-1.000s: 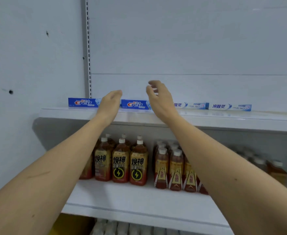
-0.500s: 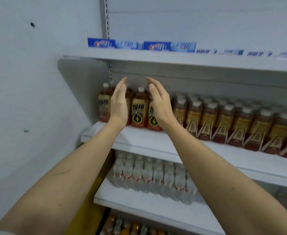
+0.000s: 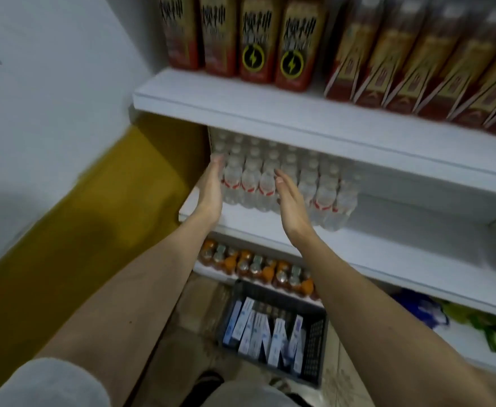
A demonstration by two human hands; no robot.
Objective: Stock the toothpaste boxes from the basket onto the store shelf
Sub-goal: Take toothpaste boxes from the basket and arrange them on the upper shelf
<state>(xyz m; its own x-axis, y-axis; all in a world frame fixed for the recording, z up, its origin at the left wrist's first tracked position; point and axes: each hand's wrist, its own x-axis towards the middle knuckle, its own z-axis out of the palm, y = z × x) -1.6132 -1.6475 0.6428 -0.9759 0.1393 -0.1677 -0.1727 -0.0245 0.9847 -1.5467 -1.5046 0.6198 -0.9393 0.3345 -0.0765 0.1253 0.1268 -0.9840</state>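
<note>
Below, slim cardboard toothpaste boxes (image 3: 263, 333) — dark latticed basket (image 3: 314, 345).

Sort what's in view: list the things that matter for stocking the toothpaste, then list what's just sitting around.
For the job:
- toothpaste boxes, standing in the basket
- basket on the floor
- left hand, open and empty
- right hand, open and empty

Just there:
- water bottles
- brown drink bottles
- orange-capped bottles
- white shelf
</note>
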